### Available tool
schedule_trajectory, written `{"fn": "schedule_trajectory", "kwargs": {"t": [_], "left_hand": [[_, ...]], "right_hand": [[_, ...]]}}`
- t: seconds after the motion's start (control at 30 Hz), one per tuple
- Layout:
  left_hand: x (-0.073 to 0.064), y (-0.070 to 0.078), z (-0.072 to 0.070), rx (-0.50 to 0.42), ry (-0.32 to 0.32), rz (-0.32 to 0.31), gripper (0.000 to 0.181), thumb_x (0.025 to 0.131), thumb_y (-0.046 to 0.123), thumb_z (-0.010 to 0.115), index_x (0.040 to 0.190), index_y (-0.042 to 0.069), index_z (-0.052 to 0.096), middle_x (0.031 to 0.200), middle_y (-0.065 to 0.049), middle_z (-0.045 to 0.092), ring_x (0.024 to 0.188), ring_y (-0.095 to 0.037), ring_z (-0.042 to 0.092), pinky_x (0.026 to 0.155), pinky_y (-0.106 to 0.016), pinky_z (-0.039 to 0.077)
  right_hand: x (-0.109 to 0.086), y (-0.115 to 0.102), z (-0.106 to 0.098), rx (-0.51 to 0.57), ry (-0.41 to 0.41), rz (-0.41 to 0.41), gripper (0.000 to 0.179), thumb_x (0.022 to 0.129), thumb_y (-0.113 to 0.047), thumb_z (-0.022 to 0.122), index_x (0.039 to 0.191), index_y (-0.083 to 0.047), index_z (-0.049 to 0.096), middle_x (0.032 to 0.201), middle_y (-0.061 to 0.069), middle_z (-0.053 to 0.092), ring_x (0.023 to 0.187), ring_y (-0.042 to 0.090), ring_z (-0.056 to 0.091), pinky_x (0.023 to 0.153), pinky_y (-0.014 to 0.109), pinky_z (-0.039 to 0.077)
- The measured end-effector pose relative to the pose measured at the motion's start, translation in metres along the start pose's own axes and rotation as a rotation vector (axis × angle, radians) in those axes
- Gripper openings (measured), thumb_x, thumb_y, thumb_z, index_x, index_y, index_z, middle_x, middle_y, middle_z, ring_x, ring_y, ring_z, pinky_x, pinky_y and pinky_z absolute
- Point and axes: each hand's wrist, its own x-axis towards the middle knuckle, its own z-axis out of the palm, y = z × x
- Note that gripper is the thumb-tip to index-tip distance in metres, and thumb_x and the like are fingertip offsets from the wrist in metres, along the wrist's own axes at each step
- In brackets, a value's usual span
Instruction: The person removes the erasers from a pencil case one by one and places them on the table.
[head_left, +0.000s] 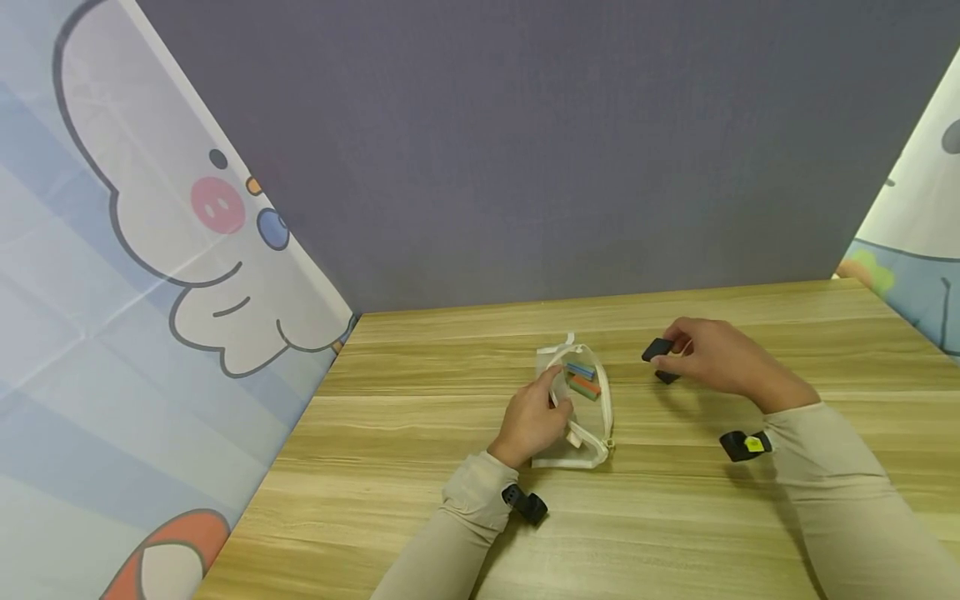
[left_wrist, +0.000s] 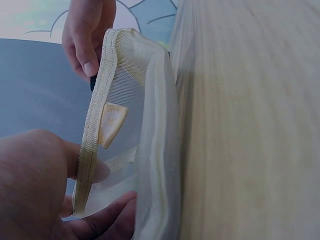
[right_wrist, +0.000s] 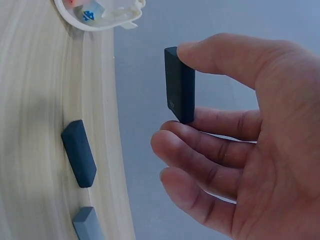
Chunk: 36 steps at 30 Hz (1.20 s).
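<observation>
A white mesh zip pouch [head_left: 606,400] lies on the table with its mouth spread. My left hand [head_left: 528,425] grips the near-left edge of that mouth, and the left wrist view shows the thumb and fingers around the zip tape [left_wrist: 91,150]. Inside the pouch are a blue block [head_left: 580,371] and an orange-and-green block [head_left: 584,387]. To the right of the pouch, my right hand [head_left: 712,358] pinches a small black block [right_wrist: 180,85] between thumb and fingers, held above the table. A second black block [right_wrist: 79,154] lies on the table below it.
A grey block [right_wrist: 87,223] lies near the second black one in the right wrist view. The wood-grain table [head_left: 375,417] meets a grey panel [head_left: 525,167] at its back edge. A cartoon-printed sheet [head_left: 135,333] hangs at the left.
</observation>
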Motion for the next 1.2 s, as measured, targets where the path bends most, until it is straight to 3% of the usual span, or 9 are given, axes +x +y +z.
{"fn": "schedule_trajectory", "kwargs": {"t": [0.4, 1.2], "left_hand": [[-0.001, 0.001, -0.001, -0.005, -0.004, 0.001, 0.055, 0.097, 0.018, 0.056, 0.151, 0.010, 0.046, 0.056, 0.006, 0.050, 0.044, -0.009, 0.042, 0.041, -0.027, 0.034], [0.000, 0.001, 0.000, 0.001, 0.004, 0.003, 0.054, 0.096, 0.019, 0.056, 0.149, 0.011, 0.048, 0.059, 0.006, 0.052, 0.047, -0.009, 0.045, 0.043, -0.027, 0.037]], "right_hand": [[-0.003, 0.013, -0.009, 0.008, 0.003, 0.031, 0.057, 0.094, -0.041, 0.070, 0.122, 0.008, 0.060, 0.100, 0.013, 0.067, 0.089, 0.028, 0.065, 0.074, 0.049, 0.051], [-0.011, 0.047, -0.021, 0.015, 0.022, 0.098, 0.056, 0.096, -0.037, 0.068, 0.121, 0.012, 0.058, 0.098, 0.013, 0.067, 0.089, 0.031, 0.065, 0.068, 0.040, 0.050]]}}
